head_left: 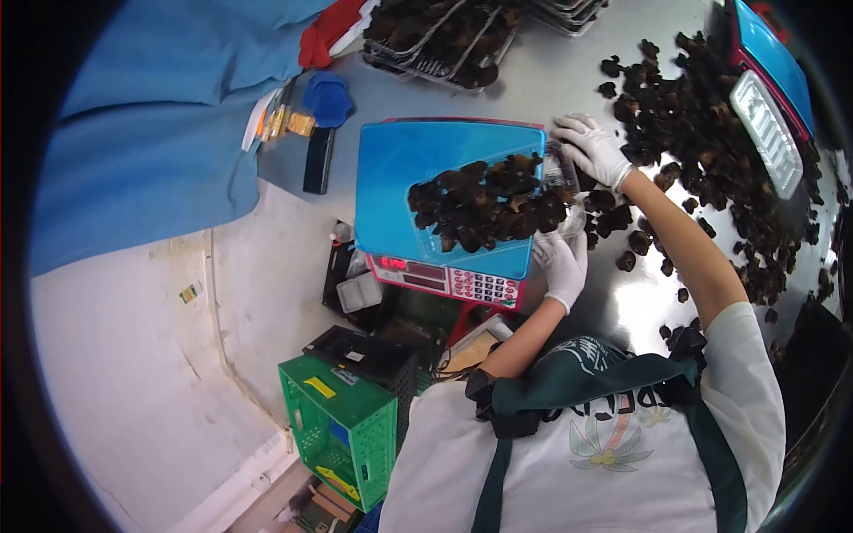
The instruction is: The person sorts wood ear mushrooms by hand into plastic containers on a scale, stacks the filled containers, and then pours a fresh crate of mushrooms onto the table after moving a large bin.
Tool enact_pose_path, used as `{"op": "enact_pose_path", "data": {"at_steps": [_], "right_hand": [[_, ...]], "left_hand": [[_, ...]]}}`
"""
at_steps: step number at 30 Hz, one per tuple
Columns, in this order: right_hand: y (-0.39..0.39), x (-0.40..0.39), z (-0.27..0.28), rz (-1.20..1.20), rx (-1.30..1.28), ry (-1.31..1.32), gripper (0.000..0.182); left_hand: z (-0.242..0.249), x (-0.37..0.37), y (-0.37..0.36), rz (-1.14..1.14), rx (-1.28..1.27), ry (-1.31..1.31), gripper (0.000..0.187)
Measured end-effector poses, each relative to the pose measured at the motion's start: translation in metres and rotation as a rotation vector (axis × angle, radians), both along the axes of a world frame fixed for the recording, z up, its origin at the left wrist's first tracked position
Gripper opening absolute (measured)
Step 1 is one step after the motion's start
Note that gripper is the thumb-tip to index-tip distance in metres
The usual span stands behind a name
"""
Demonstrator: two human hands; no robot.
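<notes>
A blue-topped scale (382,178) with a red lit display bears a clear plastic tray (423,233) heaped with dark, mushroom-like pieces (484,200). Clear plastic stretches past the scale's right edge, between my two hands; whether it is part of the same tray I cannot tell. My left hand (562,269), in a white glove, holds the plastic's near edge beside the scale's lower right corner. On the far side, my right hand (593,151), gloved too, has its fingers curled on the plastic near the upper right corner. Several loose dark pieces (609,218) lie close by.
Dark pieces (702,133) spread over the metal table (569,80) at the right, with an empty clear tray (766,133) and another blue scale (782,53). Filled trays (440,40) stand at the back. A blue cloth (160,133) hangs left; a green crate (342,417) stands below.
</notes>
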State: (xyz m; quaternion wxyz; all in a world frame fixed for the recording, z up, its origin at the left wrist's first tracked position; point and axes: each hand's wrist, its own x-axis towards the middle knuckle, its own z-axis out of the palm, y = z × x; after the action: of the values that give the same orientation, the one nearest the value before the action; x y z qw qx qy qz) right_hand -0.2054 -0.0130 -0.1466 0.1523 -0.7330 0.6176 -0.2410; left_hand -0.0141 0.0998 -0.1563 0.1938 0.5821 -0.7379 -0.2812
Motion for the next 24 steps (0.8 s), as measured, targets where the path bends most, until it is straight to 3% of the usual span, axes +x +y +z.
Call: {"op": "enact_pose_path", "data": {"at_steps": [1,2,5,7,9,12,14,18,20,22,24], "right_hand": [[0.003,0.003,0.001,0.008,-0.010,0.028,0.033],[0.009,0.006,0.000,0.023,-0.020,0.031,0.032],[0.033,0.010,0.005,0.122,-0.064,0.003,0.027],[0.061,-0.002,0.007,0.088,-0.083,-0.014,0.025],[0.094,-0.024,0.009,0.008,-0.067,-0.009,0.024],[0.153,-0.068,0.018,-0.230,-0.043,0.130,0.025],[0.193,-0.101,0.025,-0.401,-0.040,0.155,0.029],[0.275,-0.163,0.050,-0.641,-0.035,0.263,0.034],[0.303,-0.168,0.077,-0.827,-0.106,0.219,0.037],[0.337,-0.147,0.091,-1.090,-0.164,0.106,0.042],[0.383,-0.110,0.082,-1.288,-0.092,0.117,0.057]], "left_hand": [[-0.006,-0.008,-0.007,0.052,-0.154,-0.025,0.061],[-0.014,-0.010,-0.019,0.008,0.178,0.077,0.052],[0.034,-0.032,-0.036,0.181,0.339,0.184,0.047],[0.020,-0.052,-0.037,0.124,-0.122,0.260,0.050],[0.005,-0.079,-0.032,-0.038,-0.222,0.196,0.043],[-0.003,-0.136,-0.002,-0.290,-0.138,0.280,0.040],[0.028,-0.176,0.020,-0.545,0.054,0.406,0.042],[0.020,-0.248,0.072,-0.801,0.072,0.501,0.053],[0.038,-0.259,0.065,-0.920,0.064,0.564,0.055],[0.059,-0.252,0.041,-0.965,0.224,0.529,0.058],[0.044,-0.221,0.025,-0.968,0.093,0.570,0.065]]}}
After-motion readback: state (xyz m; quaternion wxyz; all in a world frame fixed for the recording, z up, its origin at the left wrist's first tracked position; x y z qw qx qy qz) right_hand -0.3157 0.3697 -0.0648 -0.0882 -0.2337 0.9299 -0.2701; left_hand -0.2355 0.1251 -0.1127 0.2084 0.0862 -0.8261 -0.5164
